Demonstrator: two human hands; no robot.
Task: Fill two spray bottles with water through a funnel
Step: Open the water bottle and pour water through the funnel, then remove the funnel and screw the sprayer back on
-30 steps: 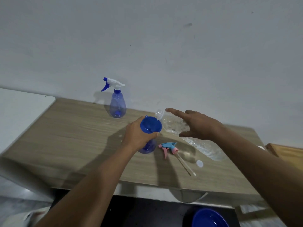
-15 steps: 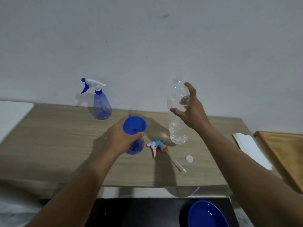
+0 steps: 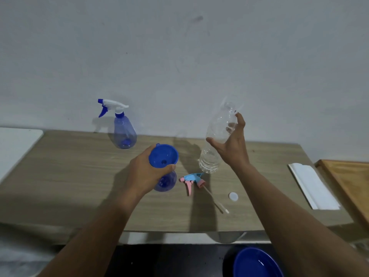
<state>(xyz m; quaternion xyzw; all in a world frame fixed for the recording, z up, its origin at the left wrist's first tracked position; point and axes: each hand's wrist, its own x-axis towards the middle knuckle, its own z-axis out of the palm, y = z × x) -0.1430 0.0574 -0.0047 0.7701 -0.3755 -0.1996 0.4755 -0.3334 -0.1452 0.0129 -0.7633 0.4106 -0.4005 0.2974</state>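
My left hand [image 3: 144,170] grips the neck of an open blue spray bottle [image 3: 165,183] standing on the wooden table [image 3: 69,176], with a blue funnel [image 3: 163,155] seated in its mouth. To the right my right hand [image 3: 231,145] holds a clear plastic water bottle [image 3: 216,142] upright, tilted slightly right, its base just above the table and a little water in it. A pink and light-blue spray head [image 3: 192,180] with its dip tube lies between the two. A second blue spray bottle [image 3: 123,130] with a white trigger head stands at the back, by the wall.
A white bottle cap [image 3: 233,196] lies on the table near the dip tube. White folded paper [image 3: 313,186] and a wooden board [image 3: 347,180] are at the right end. A blue bowl [image 3: 257,263] with water sits below the front edge. A white surface [image 3: 16,144] adjoins on the left.
My right hand has swung the water bottle from lying tipped toward the funnel to upright. The view has shifted, so everything sits further left. My left hand kept its hold.
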